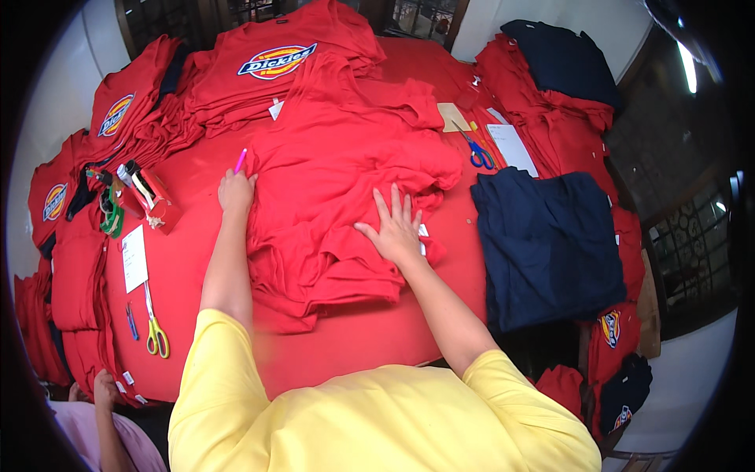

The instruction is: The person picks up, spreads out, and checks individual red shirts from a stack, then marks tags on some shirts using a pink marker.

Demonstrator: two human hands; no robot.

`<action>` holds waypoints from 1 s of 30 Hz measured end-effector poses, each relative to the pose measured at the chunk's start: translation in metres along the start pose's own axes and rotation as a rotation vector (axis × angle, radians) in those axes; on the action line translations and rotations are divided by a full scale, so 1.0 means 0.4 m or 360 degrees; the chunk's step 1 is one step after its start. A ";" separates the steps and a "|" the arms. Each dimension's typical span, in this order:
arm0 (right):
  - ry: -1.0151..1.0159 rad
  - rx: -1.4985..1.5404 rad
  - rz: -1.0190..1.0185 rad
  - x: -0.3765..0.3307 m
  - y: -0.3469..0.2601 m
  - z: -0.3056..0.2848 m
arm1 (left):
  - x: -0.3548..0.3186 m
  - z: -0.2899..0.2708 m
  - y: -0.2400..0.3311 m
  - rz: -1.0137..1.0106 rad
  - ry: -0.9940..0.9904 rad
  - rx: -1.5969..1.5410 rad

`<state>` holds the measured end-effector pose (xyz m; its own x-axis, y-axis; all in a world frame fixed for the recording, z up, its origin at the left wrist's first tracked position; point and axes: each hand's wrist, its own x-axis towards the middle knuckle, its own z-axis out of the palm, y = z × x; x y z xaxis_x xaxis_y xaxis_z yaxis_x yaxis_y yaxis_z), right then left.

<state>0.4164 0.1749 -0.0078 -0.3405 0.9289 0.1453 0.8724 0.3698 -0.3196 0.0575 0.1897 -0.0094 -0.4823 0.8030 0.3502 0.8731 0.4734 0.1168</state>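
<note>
A red sleeveless garment (330, 157) lies spread and wrinkled across the middle of the red-covered table (197, 315). My left hand (235, 193) is at the garment's left edge, closed around a pink pen (241, 160) that points away from me. Spread flat on the garment's right side, my right hand (395, 230) presses the cloth with its fingers apart. A small white tag shows beside that hand, at the garment's edge.
Stacked red shirts (275, 75) line the far and left sides. Yellow-handled scissors (156, 337), a blue thread snipper (132, 321) and a red box (157, 206) lie left. Right are blue-handled scissors (480, 154), paper (513, 148) and folded navy garments (550, 248). Another person's hand (104, 389) touches shirts lower left.
</note>
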 end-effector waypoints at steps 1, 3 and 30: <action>0.0006 0.0047 -0.0020 -0.026 0.017 -0.003 | -0.017 0.002 -0.017 -0.0065 -0.0010 -0.0067; -0.0040 0.0043 -0.0060 -0.106 0.044 -0.024 | -0.043 -0.015 -0.056 -0.0121 -0.0047 -0.0156; -0.0832 0.2785 0.0624 -0.382 0.100 -0.329 | -0.874 -0.332 0.351 0.0495 -0.0094 -0.1288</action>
<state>0.5497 0.0456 0.0805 -0.5902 0.7402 -0.3222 -0.2705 -0.5574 -0.7849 0.3582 -0.0728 0.0081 -0.1965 0.8813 0.4298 0.7379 -0.1558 0.6567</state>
